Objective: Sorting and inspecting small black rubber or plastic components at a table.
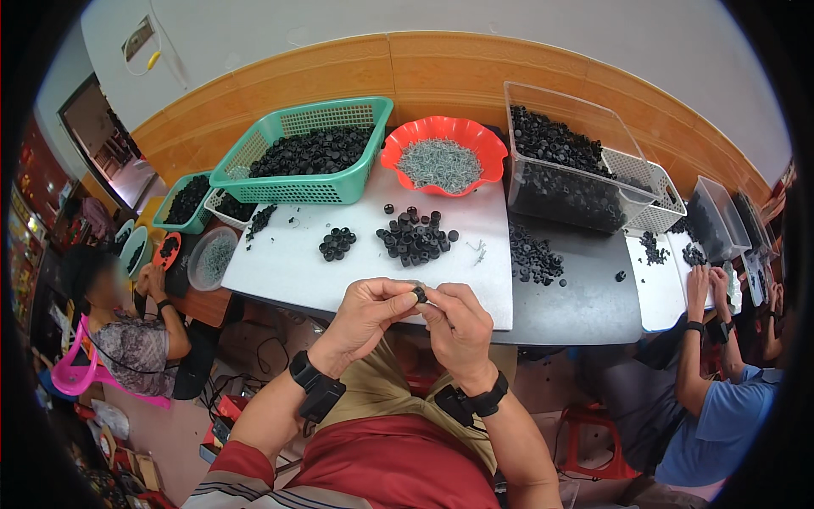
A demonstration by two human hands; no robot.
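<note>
My left hand (366, 316) and my right hand (459, 327) meet over the near edge of the white board (288, 284). Their fingertips pinch a small round black plastic part (419, 294) from both sides, and the fingers cover most of it. Just beyond my hands is a pile of black cylindrical plastic pieces (417, 239). To its left lies a smaller cluster of black round pieces (337, 244). A few loose silver screws (479, 253) rest to the right of the larger pile.
Behind the piles stand a green basket (297, 188) of black parts, a red scalloped bowl (487, 159) of screws and a clear plastic bin (564, 204). Black pieces (532, 256) are scattered on the dark tabletop (585, 310). People sit at left (136, 339) and right (721, 407).
</note>
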